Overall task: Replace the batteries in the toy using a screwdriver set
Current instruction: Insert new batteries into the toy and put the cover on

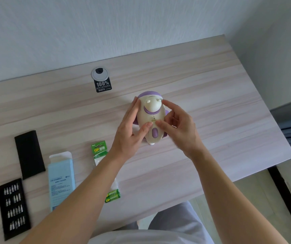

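Roughly at the middle of the table [220, 95], the cream and purple toy [152, 110] is held just above the wood between both hands. The left hand [132, 132] grasps it from the left, its fingers lying along the toy's side and its thumb on the cream front. The right hand [178, 127] grasps it from the right with curled fingers, its forefinger up by the toy's head and its thumb pressing the front, just beside a small square fitting above a purple oval.

Down at the near left corner lies an open black bit tray [2, 217], with rows of small silver bits [14, 206] standing in its slots. Just beyond it, along the left edge, a flat black sleeve [29, 154] lies on the wood; what it holds, if anything, cannot be seen. To the right of the two lies a pale blue box [62, 178], the flap at its far end open; its inside is out of sight.

Right of the box is a battery pack [99, 150] with a green card. The left forearm crosses it, and two green batteries [113, 196] show side by side toward the near edge; whether they sit inside the pack cannot be told.

By the far edge sits a round silver cable grommet [99, 74], with a black sticker [103, 86] touching it.
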Action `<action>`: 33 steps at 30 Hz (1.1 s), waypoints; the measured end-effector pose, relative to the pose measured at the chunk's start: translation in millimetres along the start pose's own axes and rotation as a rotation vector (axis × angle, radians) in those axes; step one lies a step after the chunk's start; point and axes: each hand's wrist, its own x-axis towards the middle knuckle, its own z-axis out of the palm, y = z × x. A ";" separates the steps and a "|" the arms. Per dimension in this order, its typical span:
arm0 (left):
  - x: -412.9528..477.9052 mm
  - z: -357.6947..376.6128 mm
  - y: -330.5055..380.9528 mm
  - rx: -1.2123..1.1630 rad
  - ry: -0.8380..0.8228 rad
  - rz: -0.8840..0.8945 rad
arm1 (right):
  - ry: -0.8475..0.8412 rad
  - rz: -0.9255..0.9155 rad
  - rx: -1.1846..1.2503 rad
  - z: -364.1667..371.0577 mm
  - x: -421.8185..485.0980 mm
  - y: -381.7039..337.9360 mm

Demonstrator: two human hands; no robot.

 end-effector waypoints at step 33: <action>10.0 -10.7 7.5 -0.228 -0.017 -0.339 | 0.009 -0.043 -0.017 20.6 0.5 30.4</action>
